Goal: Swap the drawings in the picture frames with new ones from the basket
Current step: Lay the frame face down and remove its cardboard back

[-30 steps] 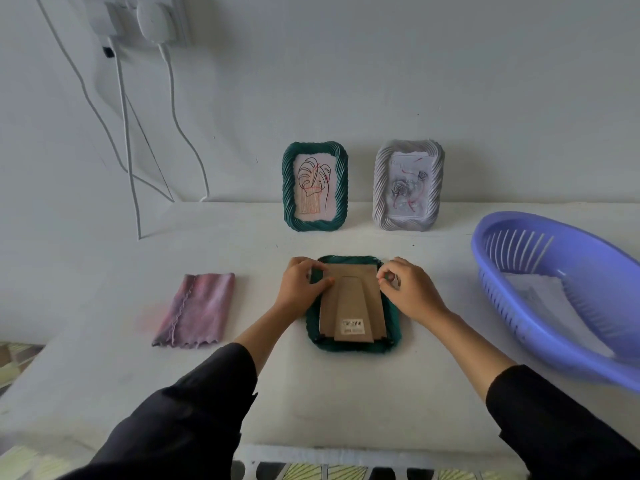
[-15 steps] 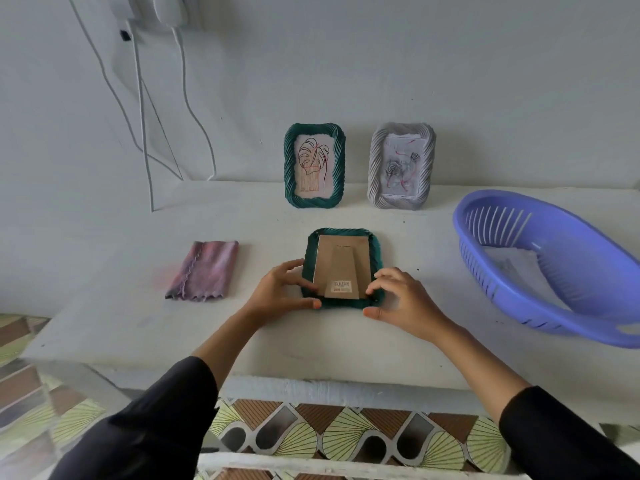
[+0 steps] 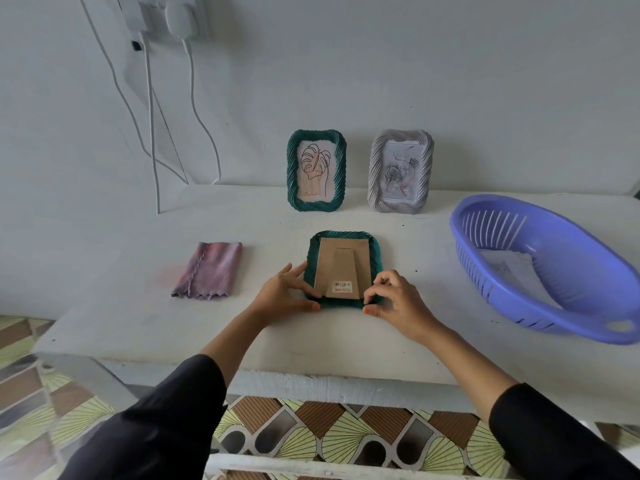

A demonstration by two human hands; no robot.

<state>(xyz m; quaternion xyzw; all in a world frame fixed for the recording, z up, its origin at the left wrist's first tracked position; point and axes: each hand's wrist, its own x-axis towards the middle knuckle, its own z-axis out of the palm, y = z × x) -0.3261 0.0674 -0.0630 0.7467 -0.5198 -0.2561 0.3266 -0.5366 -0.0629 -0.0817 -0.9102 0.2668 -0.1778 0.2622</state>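
Observation:
A green picture frame lies face down mid-table, its brown cardboard back and stand facing up. My left hand pinches its near left corner. At the near right corner, my right hand grips the frame with curled fingers. Against the wall stand a second green frame with a leaf drawing and a grey frame with a rose drawing. The purple basket at the right holds white paper sheets.
A folded pink-purple cloth lies left of the frame. White cables hang down the wall at the back left from a plug. The table's front edge is close to my arms; patterned floor tiles show below.
Both hands slid from the frame's upper sides down to its near corners. The camera pulled back, so the table edge and floor now show.

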